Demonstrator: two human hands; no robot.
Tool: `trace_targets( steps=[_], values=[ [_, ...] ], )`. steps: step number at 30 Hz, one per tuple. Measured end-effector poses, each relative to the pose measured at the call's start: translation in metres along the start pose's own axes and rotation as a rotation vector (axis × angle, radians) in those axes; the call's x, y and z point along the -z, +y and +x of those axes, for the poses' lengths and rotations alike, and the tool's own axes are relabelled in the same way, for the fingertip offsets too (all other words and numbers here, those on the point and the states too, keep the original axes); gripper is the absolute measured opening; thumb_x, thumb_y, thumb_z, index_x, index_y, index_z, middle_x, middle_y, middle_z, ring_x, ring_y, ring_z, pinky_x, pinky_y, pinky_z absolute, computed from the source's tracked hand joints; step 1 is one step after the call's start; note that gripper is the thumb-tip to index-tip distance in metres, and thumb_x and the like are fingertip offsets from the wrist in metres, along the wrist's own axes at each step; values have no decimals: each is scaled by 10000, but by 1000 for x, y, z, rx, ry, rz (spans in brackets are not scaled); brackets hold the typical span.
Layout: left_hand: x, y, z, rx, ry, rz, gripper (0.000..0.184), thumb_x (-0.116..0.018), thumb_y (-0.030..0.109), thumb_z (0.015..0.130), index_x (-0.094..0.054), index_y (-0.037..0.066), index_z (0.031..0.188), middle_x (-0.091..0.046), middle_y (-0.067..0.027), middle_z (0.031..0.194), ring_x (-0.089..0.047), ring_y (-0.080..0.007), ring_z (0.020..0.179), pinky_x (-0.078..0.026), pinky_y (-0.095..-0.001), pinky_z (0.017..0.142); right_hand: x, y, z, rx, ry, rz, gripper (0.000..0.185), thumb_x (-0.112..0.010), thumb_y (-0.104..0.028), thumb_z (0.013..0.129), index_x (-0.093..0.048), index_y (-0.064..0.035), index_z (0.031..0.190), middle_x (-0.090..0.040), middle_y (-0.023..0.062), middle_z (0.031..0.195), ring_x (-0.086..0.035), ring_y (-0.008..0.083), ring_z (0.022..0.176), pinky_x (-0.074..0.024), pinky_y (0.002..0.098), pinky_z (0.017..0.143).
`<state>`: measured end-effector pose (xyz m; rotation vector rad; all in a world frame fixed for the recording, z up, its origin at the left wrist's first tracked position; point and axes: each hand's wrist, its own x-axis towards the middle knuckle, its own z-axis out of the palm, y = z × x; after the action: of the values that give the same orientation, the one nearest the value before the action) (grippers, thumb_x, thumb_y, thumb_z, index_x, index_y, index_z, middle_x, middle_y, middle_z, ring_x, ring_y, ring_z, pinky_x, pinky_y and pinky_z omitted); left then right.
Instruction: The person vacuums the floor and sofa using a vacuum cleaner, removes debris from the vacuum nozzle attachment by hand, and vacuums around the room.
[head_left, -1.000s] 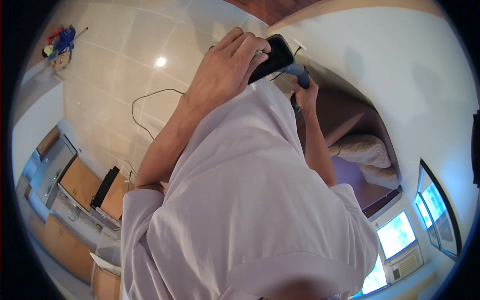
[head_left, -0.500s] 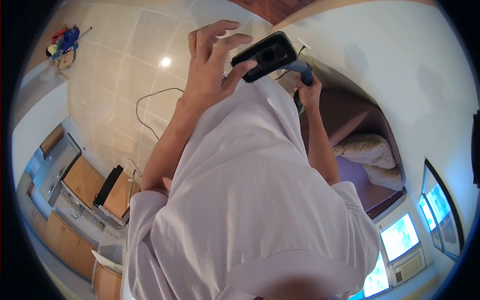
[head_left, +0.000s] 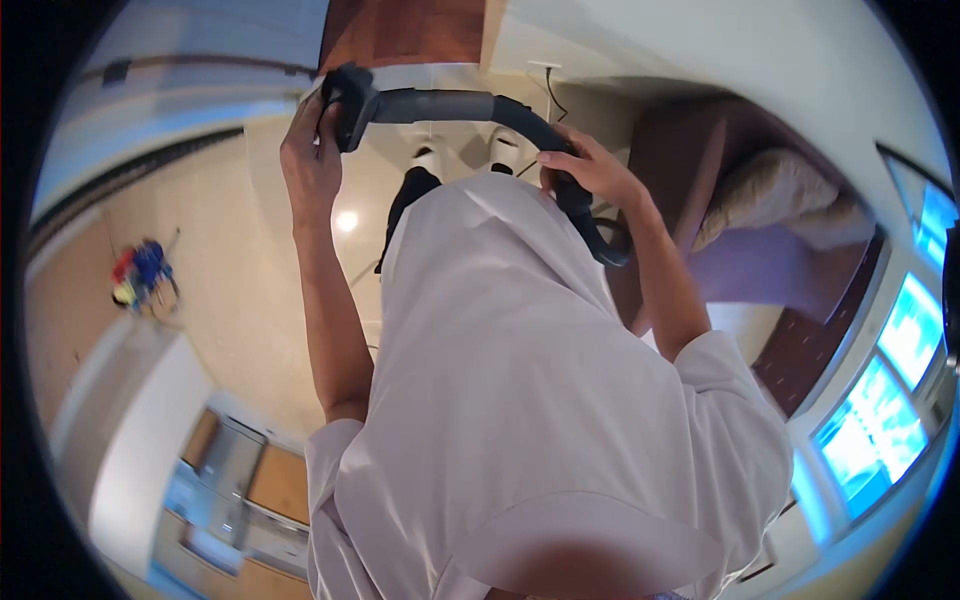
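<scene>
Above the tiled floor (head_left: pixel 255 290), beyond the hem of the pale shirt (head_left: pixel 520 400), I saw through my distant feed a brush head (head_left: pixel 352 108) joined to a curved grey tube (head_left: pixel 440 106). The left grip (head_left: pixel 316 155) had its fingers closed on the left side of the brush head. The right grip (head_left: pixel 592 168) was wrapped around the tube where it bent back toward the body (its lower stretch ran beside the shirt). Below the tube I made out white shoes (head_left: pixel 505 150). On the right stood a brown sofa (head_left: pixel 672 145) bearing cushions (head_left: pixel 765 195); well to the left lay a colourful heap (head_left: pixel 148 275), too small to identify. A dark cord (head_left: pixel 556 95) hung from a wall socket (head_left: pixel 543 66).
</scene>
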<state>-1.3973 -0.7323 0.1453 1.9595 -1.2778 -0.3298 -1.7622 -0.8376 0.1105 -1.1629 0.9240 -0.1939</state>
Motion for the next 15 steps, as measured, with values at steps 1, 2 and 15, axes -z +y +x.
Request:
trace_targets(
  steps=[1, 2, 15],
  values=[
    [-4, -15, 8, -101, 38, -66, 313, -595, 236, 1061, -693, -31, 1192, -722, -279, 991, -732, -380, 902, -557, -411, 780, -4, -11, -15, -70, -30, 73, 327, -703, -325, 971, -601, -25, 1048, -659, 55, 762, -670, 146, 669, -534, 297, 655],
    [-8, -29, 14, -152, -11, -79, 313, -595, 236, 1061, -693, -31, 1192, -722, -279, 991, -732, -380, 902, -557, -411, 780, -10, -15, -28, -134, -56, 152, 321, -694, -331, 982, -594, -32, 1046, -650, 52, 739, -670, 144, 667, -529, 294, 644],
    [-170, 68, 86, -169, -1211, -502, 381, -577, 327, 1069, -747, -9, 1009, -743, -89, 892, -692, -132, 817, -535, -262, 773, -203, 13, -148, -202, 1018, 103, 363, -722, -367, 950, -667, -20, 1042, -622, 35, 702, -587, 120, 623, -459, 274, 636]
  ],
)
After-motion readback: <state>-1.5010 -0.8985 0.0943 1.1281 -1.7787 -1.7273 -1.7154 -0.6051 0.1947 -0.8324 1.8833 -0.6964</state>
